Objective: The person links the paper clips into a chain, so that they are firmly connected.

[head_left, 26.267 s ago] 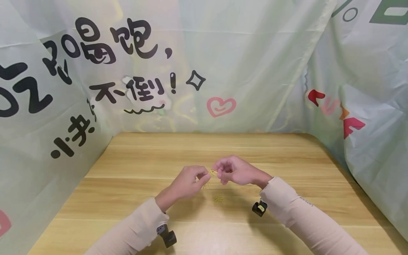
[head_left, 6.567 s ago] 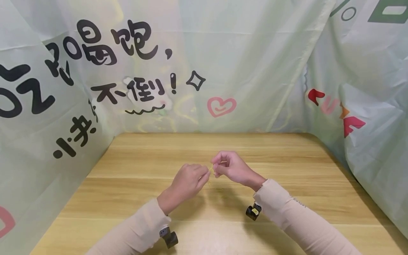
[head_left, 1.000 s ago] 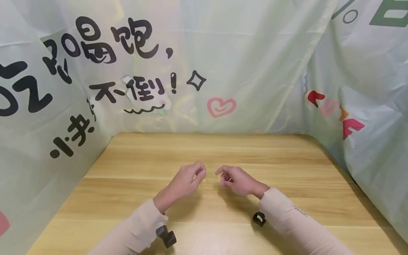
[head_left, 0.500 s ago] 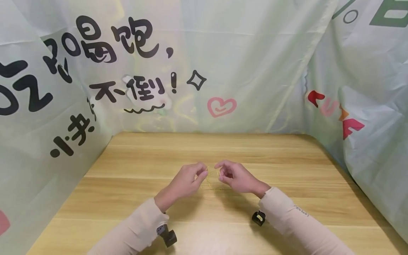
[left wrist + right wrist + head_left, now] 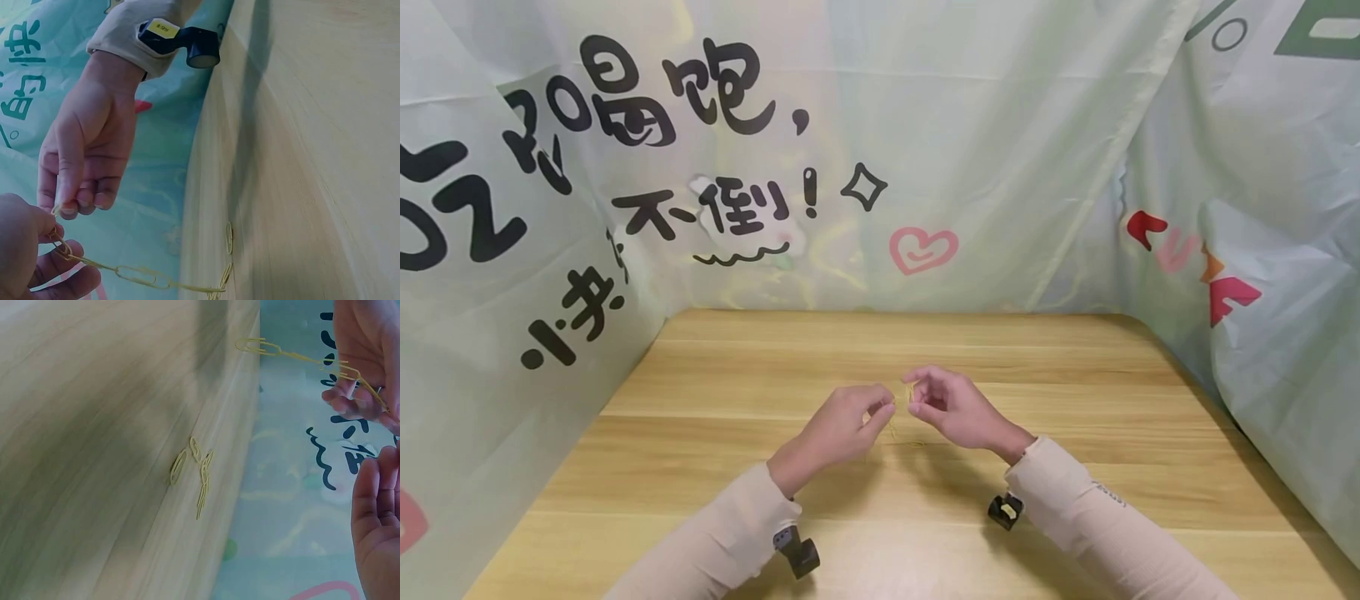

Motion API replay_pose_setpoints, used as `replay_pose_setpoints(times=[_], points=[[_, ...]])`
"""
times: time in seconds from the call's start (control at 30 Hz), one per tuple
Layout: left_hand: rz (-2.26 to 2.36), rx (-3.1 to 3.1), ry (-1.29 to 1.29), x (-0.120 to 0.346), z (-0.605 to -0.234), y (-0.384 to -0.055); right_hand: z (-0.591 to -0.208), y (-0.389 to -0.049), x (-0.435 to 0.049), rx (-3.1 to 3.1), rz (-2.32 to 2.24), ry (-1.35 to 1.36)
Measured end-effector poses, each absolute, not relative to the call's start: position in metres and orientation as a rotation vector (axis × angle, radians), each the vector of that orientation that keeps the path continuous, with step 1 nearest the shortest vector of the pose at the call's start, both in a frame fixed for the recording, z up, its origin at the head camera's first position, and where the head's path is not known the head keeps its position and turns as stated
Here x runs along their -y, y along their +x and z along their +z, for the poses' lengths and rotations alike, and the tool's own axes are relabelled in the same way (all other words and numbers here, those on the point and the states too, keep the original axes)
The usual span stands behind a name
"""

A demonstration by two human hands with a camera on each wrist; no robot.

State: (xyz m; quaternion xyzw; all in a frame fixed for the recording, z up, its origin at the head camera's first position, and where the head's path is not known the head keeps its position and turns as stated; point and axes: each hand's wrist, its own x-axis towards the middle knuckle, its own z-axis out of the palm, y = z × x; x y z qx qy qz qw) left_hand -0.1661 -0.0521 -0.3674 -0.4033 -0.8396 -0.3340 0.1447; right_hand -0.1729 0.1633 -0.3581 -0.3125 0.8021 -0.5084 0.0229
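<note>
In the head view, my left hand (image 5: pixel 842 425) pinches the end of a chain of linked yellow paper clips (image 5: pixel 140 275), which hangs below it in several links. My right hand (image 5: pixel 962 408) faces it, a small gap between the fingertips. A single yellow paper clip (image 5: pixel 911 392) is pinched between its thumb and index finger. In the left wrist view, the right hand (image 5: pixel 94 137) holds that clip right at the chain's top, beside the left hand's fingers (image 5: pixel 59 265). The right wrist view shows the chain (image 5: pixel 300 357) hanging from the left hand.
Several loose yellow paper clips (image 5: pixel 203 481) lie on the wooden table (image 5: pixel 880 533) below the hands. A printed cloth (image 5: pixel 1000 167) encloses the table's back and sides. Each sleeve carries a black wrist camera (image 5: pixel 796 552).
Over the last second my right hand has risen and come closer to the left hand with its paper clip. Compared with 26 seconds ago, the loose clips on the table lie farther from me.
</note>
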Motion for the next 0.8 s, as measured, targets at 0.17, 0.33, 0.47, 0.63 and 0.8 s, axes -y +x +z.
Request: replay_pose_setpoints(times=[0.17,0.33,0.47,0.63,0.8], points=[[-0.944,2.407,-1.177,0.0511,-0.3650,-0.1659,-0.3541,-0.1716,-0.1623,-2.441,-1.610,-0.928],[-0.913,2.419,-1.166,0.0504,-0.3649,-0.1661,-0.3510,-0.1697,-0.1611,-2.373,-1.645,-0.901],[-0.901,2.408,-1.165,0.0499,-0.3659,-0.1667,-0.3488,-0.1675,-0.1600,-2.332,-1.663,-0.901],[-0.911,2.406,-1.160,0.0493,-0.3666,-0.1666,-0.3489,-0.1672,-0.1599,-2.311,-1.672,-0.897],[-0.932,2.388,-1.168,0.0485,-0.3678,-0.1668,-0.3484,-0.1657,-0.1599,-2.304,-1.671,-0.888]])
